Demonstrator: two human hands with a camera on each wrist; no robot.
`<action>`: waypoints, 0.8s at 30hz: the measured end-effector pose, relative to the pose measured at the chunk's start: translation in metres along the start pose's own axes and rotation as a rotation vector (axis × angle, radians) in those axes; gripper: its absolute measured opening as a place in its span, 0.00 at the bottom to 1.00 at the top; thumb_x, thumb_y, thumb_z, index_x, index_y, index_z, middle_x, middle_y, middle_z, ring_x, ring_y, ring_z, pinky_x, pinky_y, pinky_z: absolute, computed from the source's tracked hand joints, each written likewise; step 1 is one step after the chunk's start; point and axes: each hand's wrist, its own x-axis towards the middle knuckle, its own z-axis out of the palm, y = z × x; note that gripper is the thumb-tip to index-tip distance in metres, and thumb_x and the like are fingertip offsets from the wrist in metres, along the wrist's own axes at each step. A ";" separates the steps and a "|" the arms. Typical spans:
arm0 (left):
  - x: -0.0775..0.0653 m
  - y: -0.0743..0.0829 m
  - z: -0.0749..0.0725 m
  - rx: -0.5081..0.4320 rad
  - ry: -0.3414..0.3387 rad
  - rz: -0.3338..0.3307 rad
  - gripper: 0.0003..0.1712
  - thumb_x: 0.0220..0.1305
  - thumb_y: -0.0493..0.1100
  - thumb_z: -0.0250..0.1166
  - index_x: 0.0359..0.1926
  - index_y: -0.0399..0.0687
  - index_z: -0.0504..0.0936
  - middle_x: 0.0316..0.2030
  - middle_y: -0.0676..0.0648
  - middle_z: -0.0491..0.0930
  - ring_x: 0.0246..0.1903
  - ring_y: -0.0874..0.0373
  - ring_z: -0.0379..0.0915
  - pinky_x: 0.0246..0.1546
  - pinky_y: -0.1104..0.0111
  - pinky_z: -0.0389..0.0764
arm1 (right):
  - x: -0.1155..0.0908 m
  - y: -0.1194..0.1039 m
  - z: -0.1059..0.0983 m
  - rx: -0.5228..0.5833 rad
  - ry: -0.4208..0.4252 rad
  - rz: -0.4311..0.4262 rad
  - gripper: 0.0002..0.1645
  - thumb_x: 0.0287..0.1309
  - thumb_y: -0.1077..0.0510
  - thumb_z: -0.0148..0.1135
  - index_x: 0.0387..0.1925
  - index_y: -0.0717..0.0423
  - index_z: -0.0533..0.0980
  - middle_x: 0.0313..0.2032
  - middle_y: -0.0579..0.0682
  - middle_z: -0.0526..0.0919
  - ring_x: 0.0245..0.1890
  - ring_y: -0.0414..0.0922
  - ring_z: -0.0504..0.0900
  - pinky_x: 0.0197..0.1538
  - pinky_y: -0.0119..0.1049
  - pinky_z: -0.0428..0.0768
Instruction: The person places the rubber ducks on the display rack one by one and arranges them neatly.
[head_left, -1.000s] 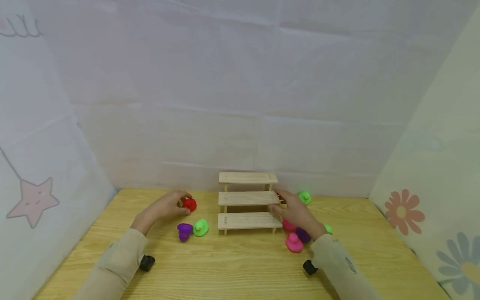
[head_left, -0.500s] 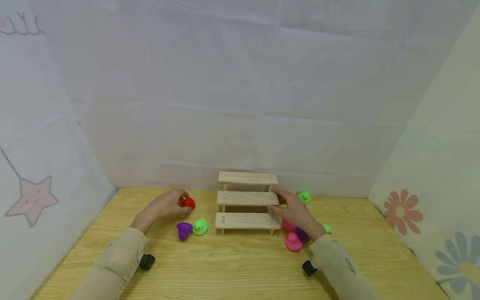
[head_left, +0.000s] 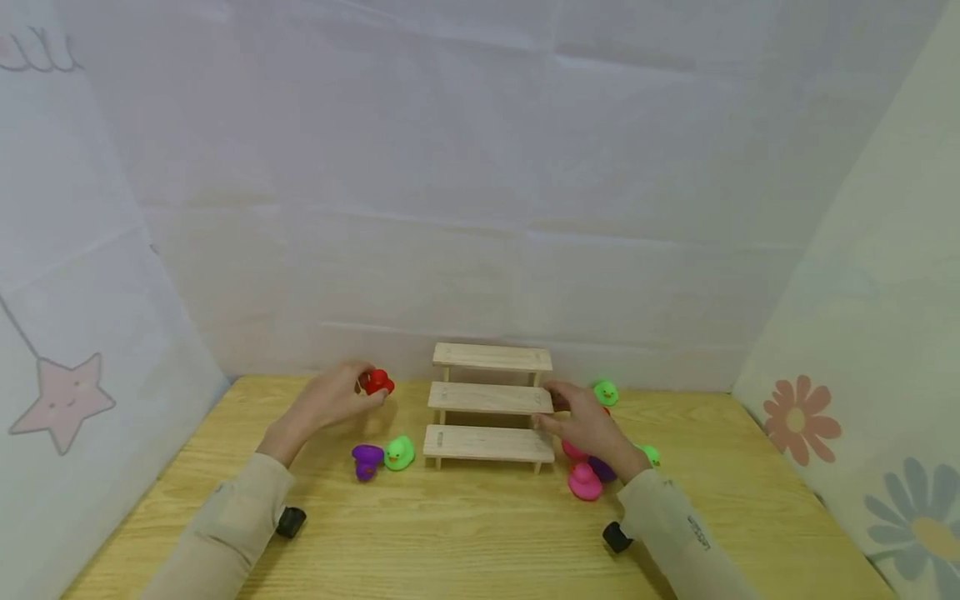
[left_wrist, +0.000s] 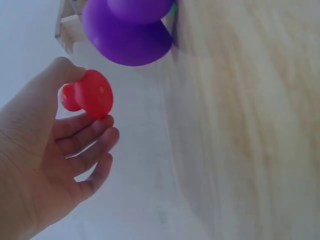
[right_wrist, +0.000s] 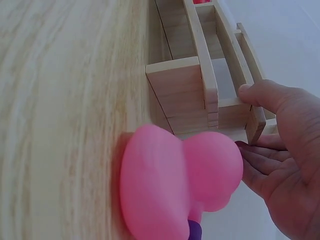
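My left hand (head_left: 335, 398) pinches a red rubber duck (head_left: 378, 382) between thumb and fingers. In the left wrist view that duck (left_wrist: 89, 94) is off the table, with the thumb on one side and fingertips below. My right hand (head_left: 588, 421) grips the right end of the middle step of a three-step wooden stand (head_left: 489, 398). In the right wrist view my thumb lies on that step's edge, the other fingers behind it. A purple duck (head_left: 366, 462) and a green duck (head_left: 399, 453) sit in front of my left hand.
Right of the stand are a pink duck (head_left: 584, 482), a partly hidden purple duck (head_left: 603, 469), and green ducks, one at the back (head_left: 605, 392) and one by the right wrist (head_left: 650, 455). White cloth walls (head_left: 405, 208) enclose the wooden table (head_left: 450, 533).
My left hand has lifted the red duck up from the table. The stand's front has swung slightly left, with my right hand still holding it.
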 end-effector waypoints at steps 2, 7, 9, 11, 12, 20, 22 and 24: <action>0.002 0.005 -0.003 -0.005 0.031 0.001 0.21 0.64 0.55 0.68 0.47 0.44 0.82 0.35 0.50 0.79 0.33 0.55 0.74 0.30 0.62 0.77 | -0.001 0.000 0.000 0.000 -0.003 0.000 0.39 0.61 0.50 0.74 0.67 0.65 0.71 0.58 0.58 0.80 0.53 0.54 0.82 0.55 0.51 0.80; 0.006 0.020 -0.013 -0.028 0.110 0.028 0.24 0.65 0.58 0.67 0.52 0.46 0.81 0.38 0.51 0.80 0.37 0.54 0.75 0.31 0.62 0.78 | -0.002 -0.001 0.001 -0.019 -0.004 -0.007 0.39 0.63 0.52 0.73 0.68 0.67 0.69 0.60 0.60 0.78 0.53 0.55 0.82 0.55 0.52 0.80; 0.006 0.027 -0.017 -0.041 0.137 0.042 0.25 0.65 0.58 0.68 0.53 0.46 0.80 0.40 0.50 0.80 0.38 0.53 0.75 0.32 0.61 0.78 | -0.001 -0.002 0.002 -0.017 -0.003 -0.019 0.39 0.62 0.53 0.73 0.68 0.68 0.69 0.60 0.60 0.78 0.52 0.55 0.82 0.55 0.52 0.80; 0.006 0.033 -0.021 -0.056 0.151 0.049 0.25 0.65 0.57 0.68 0.55 0.46 0.80 0.42 0.50 0.79 0.39 0.53 0.74 0.34 0.60 0.78 | 0.001 -0.001 0.003 -0.016 -0.004 -0.039 0.38 0.62 0.54 0.73 0.67 0.69 0.70 0.58 0.61 0.79 0.51 0.55 0.83 0.55 0.52 0.81; 0.005 0.036 -0.023 -0.059 0.156 0.052 0.25 0.65 0.56 0.68 0.55 0.46 0.79 0.42 0.50 0.79 0.39 0.53 0.74 0.34 0.60 0.78 | 0.001 -0.001 0.004 -0.013 -0.008 -0.044 0.38 0.62 0.53 0.73 0.67 0.68 0.70 0.58 0.61 0.79 0.51 0.55 0.83 0.55 0.51 0.81; 0.013 0.055 -0.032 -0.027 0.154 0.077 0.29 0.67 0.59 0.67 0.58 0.43 0.78 0.44 0.48 0.79 0.40 0.52 0.75 0.35 0.59 0.78 | 0.006 0.004 0.006 -0.017 -0.004 -0.054 0.35 0.62 0.54 0.74 0.64 0.66 0.72 0.55 0.59 0.80 0.51 0.55 0.83 0.53 0.48 0.82; 0.018 0.059 -0.032 -0.035 0.146 0.085 0.30 0.67 0.60 0.66 0.59 0.43 0.78 0.44 0.49 0.79 0.41 0.52 0.75 0.35 0.59 0.77 | 0.006 0.004 0.004 -0.018 -0.001 -0.056 0.33 0.61 0.55 0.74 0.63 0.65 0.73 0.54 0.59 0.80 0.50 0.55 0.83 0.53 0.47 0.82; 0.024 0.064 -0.032 -0.061 0.139 0.087 0.31 0.67 0.61 0.66 0.59 0.44 0.77 0.44 0.49 0.79 0.41 0.50 0.76 0.36 0.59 0.77 | 0.005 0.004 0.003 -0.022 0.003 -0.052 0.34 0.61 0.55 0.74 0.63 0.65 0.72 0.54 0.59 0.80 0.50 0.55 0.83 0.53 0.47 0.82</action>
